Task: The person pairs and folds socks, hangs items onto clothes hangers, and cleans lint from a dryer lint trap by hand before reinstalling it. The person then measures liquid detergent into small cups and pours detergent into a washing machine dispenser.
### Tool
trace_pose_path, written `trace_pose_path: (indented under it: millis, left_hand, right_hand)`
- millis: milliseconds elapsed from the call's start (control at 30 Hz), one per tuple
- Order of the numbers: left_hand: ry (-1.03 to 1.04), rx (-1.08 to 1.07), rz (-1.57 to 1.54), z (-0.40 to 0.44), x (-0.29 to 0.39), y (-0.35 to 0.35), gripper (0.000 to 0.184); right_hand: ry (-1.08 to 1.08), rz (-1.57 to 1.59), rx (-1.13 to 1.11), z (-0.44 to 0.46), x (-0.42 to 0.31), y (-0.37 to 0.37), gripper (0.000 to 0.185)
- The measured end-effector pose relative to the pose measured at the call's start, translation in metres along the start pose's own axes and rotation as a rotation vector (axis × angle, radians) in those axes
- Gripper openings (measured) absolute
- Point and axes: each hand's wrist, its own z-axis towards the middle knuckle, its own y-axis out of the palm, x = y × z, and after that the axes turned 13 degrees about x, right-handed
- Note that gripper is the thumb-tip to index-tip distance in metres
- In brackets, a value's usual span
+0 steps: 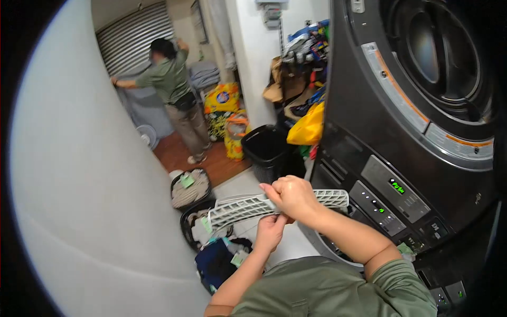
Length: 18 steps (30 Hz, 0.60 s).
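A pale curved lint screen [237, 213] with a grid frame spans the space in front of me, beside the dark stacked machine. My right hand [293, 198] is closed over its upper middle, thumb toward the left. From below, my left hand [271, 231] pinches near the lower edge of the screen, its fingertips close under the right hand. Part of the mesh is hidden behind my hands. Below and to the right, a round machine door opening [330, 245] shows partly behind my right forearm.
The dark stacked machine [348, 132] with lit panels rises on the right. Laundry baskets [191, 189] with clothes line the lower left. A black bin [266, 150], bags [237, 132] and a loaded rack [306, 68] stand behind. A person [177, 84] handles a grey cloth farther back.
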Motion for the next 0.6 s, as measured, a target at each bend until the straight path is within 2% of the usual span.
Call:
trace_pose_path:
  millis: [133,200,233,367,467,500,533,600]
  left_hand:
    - [0.01,0.175,0.053,-0.017,0.012,-0.006,0.026]
    - [0.054,0.288,0.037,-0.03,0.028,-0.006,0.025]
    - [0.112,0.303,-0.041,-0.033,0.03,-0.01,0.025]
    - [0.16,0.388,-0.005,-0.034,0.016,-0.026,0.029]
    - [0.161,0.336,0.187,-0.038,-0.021,-0.028,0.027]
    - [0.087,0.239,0.255,-0.041,-0.042,-0.034,0.026]
    - [0.265,0.198,0.629,-0.044,-0.062,-0.046,0.026]
    - [0.626,0.075,1.376,-0.053,-0.091,-0.078,0.028]
  right_hand:
    - [-0.046,0.04,-0.182,0.015,-0.008,0.023,0.045]
    - [-0.148,0.109,-0.109,0.019,-0.019,0.024,0.042]
    - [-0.177,0.148,-0.075,0.017,-0.023,0.028,0.042]
    - [-0.302,0.208,0.021,0.014,-0.032,0.043,0.042]
    - [-0.388,0.168,0.144,0.055,-0.026,0.049,0.042]
    - [-0.33,0.154,0.003,0.08,-0.018,0.049,0.045]
    - [-0.236,0.173,-0.204,0.107,-0.016,0.042,0.049]
    - [-0.228,0.115,-0.402,0.156,0.003,0.051,0.048]
